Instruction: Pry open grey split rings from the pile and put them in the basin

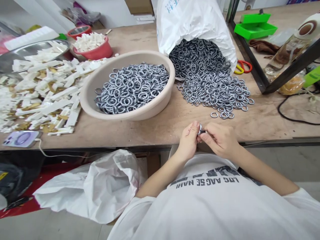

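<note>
My left hand pinches a small grey ring between thumb and fingers, just over the table's front edge. Close against it, my right hand is closed on a small dark piece that meets the ring; most of it is covered by the fingers, so its kind is unclear. Beyond my hands lies a pile of loose grey rings, spilling from the mouth of a white sack. To the left, a beige basin holds many more such rings.
White and tan plastic pieces are heaped at the left, near a red bowl and a phone on a cable. Scissors lie beside the sack. A dark metal frame stands right. Below hangs an open white bag.
</note>
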The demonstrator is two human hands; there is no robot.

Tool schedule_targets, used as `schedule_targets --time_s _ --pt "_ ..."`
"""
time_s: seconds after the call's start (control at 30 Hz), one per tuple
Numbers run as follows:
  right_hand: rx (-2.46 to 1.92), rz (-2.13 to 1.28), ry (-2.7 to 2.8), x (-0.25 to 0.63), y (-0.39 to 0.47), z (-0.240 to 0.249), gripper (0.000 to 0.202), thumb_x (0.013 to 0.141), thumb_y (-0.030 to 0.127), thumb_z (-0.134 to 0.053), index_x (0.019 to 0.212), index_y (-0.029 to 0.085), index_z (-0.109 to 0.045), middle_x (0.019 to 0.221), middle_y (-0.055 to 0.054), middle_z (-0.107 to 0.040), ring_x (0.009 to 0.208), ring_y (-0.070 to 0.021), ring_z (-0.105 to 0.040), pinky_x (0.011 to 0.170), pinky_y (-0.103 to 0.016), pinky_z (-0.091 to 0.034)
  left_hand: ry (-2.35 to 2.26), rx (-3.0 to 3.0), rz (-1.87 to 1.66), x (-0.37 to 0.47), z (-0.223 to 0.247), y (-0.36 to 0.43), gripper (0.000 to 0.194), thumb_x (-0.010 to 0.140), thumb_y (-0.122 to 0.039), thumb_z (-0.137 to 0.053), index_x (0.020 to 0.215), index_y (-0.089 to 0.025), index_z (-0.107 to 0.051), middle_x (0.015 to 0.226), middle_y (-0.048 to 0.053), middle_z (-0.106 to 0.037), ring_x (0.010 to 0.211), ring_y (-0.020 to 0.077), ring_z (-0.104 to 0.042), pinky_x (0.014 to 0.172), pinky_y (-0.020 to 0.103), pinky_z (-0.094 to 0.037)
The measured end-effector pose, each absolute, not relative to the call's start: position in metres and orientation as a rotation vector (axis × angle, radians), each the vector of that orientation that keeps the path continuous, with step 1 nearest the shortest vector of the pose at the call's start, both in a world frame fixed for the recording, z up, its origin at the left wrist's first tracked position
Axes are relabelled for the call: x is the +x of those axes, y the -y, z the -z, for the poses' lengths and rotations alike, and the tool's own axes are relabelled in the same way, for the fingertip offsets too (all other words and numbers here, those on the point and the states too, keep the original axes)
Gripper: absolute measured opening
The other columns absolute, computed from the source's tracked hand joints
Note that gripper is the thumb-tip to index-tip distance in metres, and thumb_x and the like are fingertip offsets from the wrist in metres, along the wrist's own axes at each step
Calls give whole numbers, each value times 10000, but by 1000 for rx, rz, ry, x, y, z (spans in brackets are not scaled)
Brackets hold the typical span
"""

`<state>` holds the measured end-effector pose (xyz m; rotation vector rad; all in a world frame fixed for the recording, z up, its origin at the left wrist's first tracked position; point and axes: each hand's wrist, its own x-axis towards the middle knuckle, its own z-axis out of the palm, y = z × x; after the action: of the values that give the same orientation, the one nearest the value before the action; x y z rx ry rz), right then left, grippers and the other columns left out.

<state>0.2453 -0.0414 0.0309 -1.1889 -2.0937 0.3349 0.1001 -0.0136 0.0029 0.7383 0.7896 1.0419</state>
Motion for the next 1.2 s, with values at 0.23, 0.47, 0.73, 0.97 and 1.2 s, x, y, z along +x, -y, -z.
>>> schedule_targets --time_s 0.23,0.47,0.73,0.97,1.2 --pt "-1497 -507 1914 269 12 -17 456 1058 484 -361 777 159 -512 693 -18 -535 636 -128 -469 601 -302 -250 -654 1048 -890 92 4 21 537 941 -581 -507 676 -118 -444 563 3 -404 538 53 -404 566 184 -342" --pt "-2049 66 2153 290 -20 9 274 955 391 -582 1044 145 -661 1037 -116 -630 804 -236 -560 618 -350 -183 -791 865 -901 79 9 6 460 865 -554 -663 929 -101 -616 885 93 -647 686 89 -612 646 160 -511" --pt "-1164 -1280 1373 254 7 -16 328 951 477 -587 878 159 -555 714 -4 -528 578 -102 -425 573 -263 -360 -784 789 -940 94 8 5 492 859 -609 -632 1048 -158 -583 917 45 -568 731 70 -530 602 143 -481" --pt "-1138 -1176 1311 238 17 -10 266 930 418 -653 1038 183 -589 897 -27 -597 813 -130 -569 761 -263 -472 -820 967 -1012 100 8 13 495 923 -570 -556 740 -121 -458 647 2 -400 588 37 -371 541 147 -307" --pt "-1230 -569 1921 255 20 -19 268 1018 387 -491 888 163 -559 770 -32 -557 689 -129 -498 642 -287 -343 -748 701 -978 102 0 13 515 875 -590 -601 722 -146 -389 573 -29 -298 483 34 -257 451 150 -207"
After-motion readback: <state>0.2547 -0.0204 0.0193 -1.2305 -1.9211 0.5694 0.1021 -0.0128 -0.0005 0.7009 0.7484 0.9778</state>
